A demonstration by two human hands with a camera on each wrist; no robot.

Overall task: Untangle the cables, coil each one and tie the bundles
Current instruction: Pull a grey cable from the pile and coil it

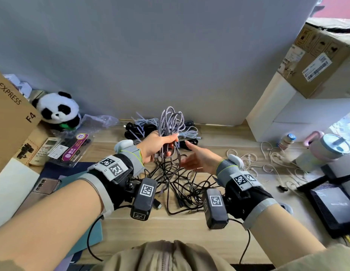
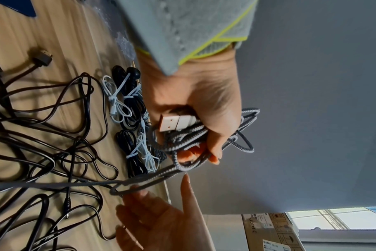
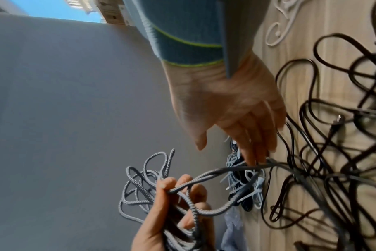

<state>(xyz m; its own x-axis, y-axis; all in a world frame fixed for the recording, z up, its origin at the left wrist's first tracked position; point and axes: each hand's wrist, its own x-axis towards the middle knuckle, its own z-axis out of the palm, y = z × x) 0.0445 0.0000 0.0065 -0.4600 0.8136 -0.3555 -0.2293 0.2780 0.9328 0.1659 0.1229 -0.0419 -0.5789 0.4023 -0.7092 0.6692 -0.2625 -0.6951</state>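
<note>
My left hand (image 1: 160,145) grips a loose coil of grey-and-white braided cable (image 1: 171,122) above the desk; its loops (image 3: 144,186) stand up past the fingers, and a pale USB plug (image 2: 175,123) sticks out of the fist (image 2: 195,118). One strand (image 2: 140,180) runs from the coil down into the tangle. My right hand (image 1: 197,158) hovers open beside it, fingers (image 3: 253,142) straight, touching that strand. A tangle of black cables (image 1: 178,184) lies on the desk beneath both hands. Tied bundles of black and pale blue cable (image 1: 148,128) lie at the wall.
White cable ties (image 1: 272,159) lie scattered at the right, by a small bottle (image 1: 286,140) and a lidded cup (image 1: 326,149). A panda toy (image 1: 57,110), a cardboard box (image 1: 12,118), a remote (image 1: 45,150) and a phone (image 1: 46,185) crowd the left. A black device (image 1: 334,204) sits at the right edge.
</note>
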